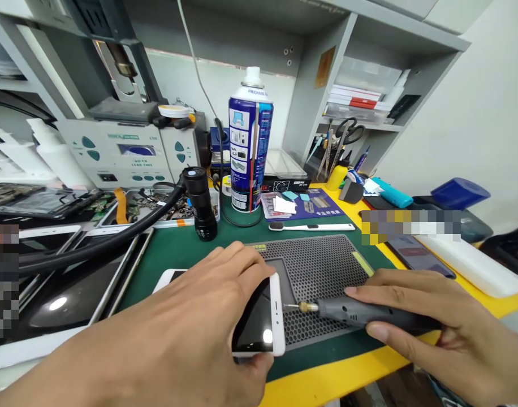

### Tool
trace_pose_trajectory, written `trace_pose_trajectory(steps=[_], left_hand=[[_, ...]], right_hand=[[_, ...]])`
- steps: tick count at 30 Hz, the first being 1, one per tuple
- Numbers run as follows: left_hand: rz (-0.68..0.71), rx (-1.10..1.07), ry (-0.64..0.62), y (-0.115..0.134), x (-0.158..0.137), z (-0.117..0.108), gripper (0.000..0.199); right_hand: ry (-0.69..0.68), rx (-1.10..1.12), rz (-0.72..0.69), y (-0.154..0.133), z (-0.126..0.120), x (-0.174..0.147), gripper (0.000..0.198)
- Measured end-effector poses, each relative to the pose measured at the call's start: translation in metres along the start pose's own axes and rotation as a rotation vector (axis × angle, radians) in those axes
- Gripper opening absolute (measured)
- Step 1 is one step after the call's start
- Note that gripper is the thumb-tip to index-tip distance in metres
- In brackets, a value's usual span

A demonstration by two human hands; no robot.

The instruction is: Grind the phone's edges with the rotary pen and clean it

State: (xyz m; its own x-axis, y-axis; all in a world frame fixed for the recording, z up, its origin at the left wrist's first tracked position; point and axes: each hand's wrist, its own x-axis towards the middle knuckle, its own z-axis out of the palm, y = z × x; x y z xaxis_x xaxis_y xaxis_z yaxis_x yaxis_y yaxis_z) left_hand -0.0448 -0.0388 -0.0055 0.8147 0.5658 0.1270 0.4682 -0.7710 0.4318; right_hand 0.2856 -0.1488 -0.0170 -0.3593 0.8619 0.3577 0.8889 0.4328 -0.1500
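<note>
My left hand point(208, 316) is closed around a white smartphone point(277, 316), fingers over its far edge and thumb on its near edge. The phone's black screen faces up, and much of it is hidden under the hand. My right hand point(428, 322) grips a dark grey rotary tool point(348, 312) with a brass collet and a thin bit. That bit points left at the phone's white end, very close to it; I cannot tell whether they touch. Beneath both lies a grey honeycomb mat point(322, 260) on the green work surface.
A black flashlight point(202, 206) and a blue spray can point(248, 147) stand behind. A toothbrush point(312, 226) lies beyond the mat. Several phone screens point(85, 288) and a black hose point(110, 243) occupy the left. A white bar-shaped object point(471, 260) sits at right.
</note>
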Motion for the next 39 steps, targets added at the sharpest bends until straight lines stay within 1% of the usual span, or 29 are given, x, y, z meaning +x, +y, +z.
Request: trace_pose_trajectory(steps=[7,13,19,26,30,35,39], left_hand=[[-0.015,0.074,0.028,-0.007,-0.003,0.008,0.069],[-0.015,0.106,0.009,-0.007,-0.007,0.009,0.065],[-0.017,0.084,0.009,-0.008,-0.005,0.009,0.065],[0.007,0.065,0.025,-0.006,-0.005,0.008,0.066],[0.02,0.092,0.029,-0.006,-0.005,0.008,0.067],[0.019,0.129,0.002,-0.005,-0.003,0.007,0.069],[0.031,0.139,-0.001,-0.005,-0.003,0.007,0.066]], right_hand=[[0.03,0.043,-0.045,-0.008,-0.003,0.01,0.041],[-0.017,0.068,-0.043,-0.01,-0.002,0.012,0.045],[-0.019,0.051,-0.033,-0.01,-0.001,0.011,0.042],[0.011,0.011,-0.066,-0.011,-0.003,0.012,0.037],[0.008,-0.014,-0.07,-0.01,-0.002,0.011,0.036],[0.023,-0.024,-0.076,-0.012,-0.003,0.011,0.035],[0.022,-0.023,-0.08,-0.012,-0.004,0.012,0.034]])
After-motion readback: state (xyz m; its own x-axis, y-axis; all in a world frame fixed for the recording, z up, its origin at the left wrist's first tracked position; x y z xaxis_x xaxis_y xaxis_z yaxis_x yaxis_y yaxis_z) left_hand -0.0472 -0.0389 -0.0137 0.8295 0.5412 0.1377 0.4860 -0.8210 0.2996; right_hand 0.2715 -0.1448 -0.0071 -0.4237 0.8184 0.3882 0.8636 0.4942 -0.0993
